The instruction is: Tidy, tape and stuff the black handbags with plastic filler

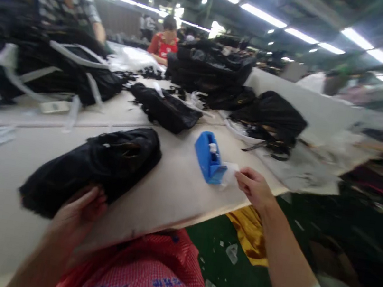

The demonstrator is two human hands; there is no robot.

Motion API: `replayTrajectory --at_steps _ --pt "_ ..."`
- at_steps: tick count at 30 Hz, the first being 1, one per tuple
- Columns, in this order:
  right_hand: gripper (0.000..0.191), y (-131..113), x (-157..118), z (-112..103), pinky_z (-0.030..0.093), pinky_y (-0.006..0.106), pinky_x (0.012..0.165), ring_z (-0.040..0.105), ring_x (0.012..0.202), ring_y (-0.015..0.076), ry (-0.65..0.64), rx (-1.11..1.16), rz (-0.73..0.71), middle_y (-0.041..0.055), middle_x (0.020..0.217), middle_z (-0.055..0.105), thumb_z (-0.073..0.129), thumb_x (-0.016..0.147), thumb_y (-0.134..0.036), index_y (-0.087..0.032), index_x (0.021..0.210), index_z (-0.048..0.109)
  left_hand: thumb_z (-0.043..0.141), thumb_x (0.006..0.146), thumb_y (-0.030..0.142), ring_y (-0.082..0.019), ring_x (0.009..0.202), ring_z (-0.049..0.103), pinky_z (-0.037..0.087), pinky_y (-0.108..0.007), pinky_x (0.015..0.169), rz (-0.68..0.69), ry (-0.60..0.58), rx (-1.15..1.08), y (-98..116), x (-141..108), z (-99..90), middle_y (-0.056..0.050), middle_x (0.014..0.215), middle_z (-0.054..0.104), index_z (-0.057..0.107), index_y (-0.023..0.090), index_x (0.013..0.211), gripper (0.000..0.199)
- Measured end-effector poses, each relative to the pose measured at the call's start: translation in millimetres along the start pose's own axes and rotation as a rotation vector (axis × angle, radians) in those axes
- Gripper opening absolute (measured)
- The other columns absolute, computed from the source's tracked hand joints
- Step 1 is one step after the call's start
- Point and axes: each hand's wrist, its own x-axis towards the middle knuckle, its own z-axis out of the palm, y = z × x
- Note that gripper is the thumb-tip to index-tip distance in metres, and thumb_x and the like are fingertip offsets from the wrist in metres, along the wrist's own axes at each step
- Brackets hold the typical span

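A black fabric bundle (102, 163) lies on the pale table (168, 178) at the left. My left hand (83, 206) is at its near edge, fingers curled against the fabric; whether they grip it is blurred. Right of the bundle stands a blue tape dispenser (207, 158) with a white roll inside. Beside its front end, my right hand (252, 184) pinches a thin, clear strip of tape (231, 171) that reaches to the dispenser.
Another black bundle (168, 109) lies behind the dispenser, with black bags (271, 117) to its right. Black pieces with white straps (63, 62) are heaped at the far left. Two people stand or sit across the table. Yellow cloth (250, 234) hangs below the table edge.
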Motion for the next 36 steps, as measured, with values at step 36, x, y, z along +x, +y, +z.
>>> replayTrajectory --at_steps 36 --pt "0.017 -31 -90 284 0.044 0.028 0.065 0.056 0.066 0.0164 -0.662 -0.033 0.066 -0.0009 0.064 0.065 0.070 0.062 -0.038 -0.021 0.063 0.066 0.088 0.056 0.026 -0.018 0.080 0.063 0.039 -0.026 0.064 0.066 -0.115 0.041 2 -4 -5.1 -0.007 0.089 0.075 0.078 0.015 0.081 0.030"
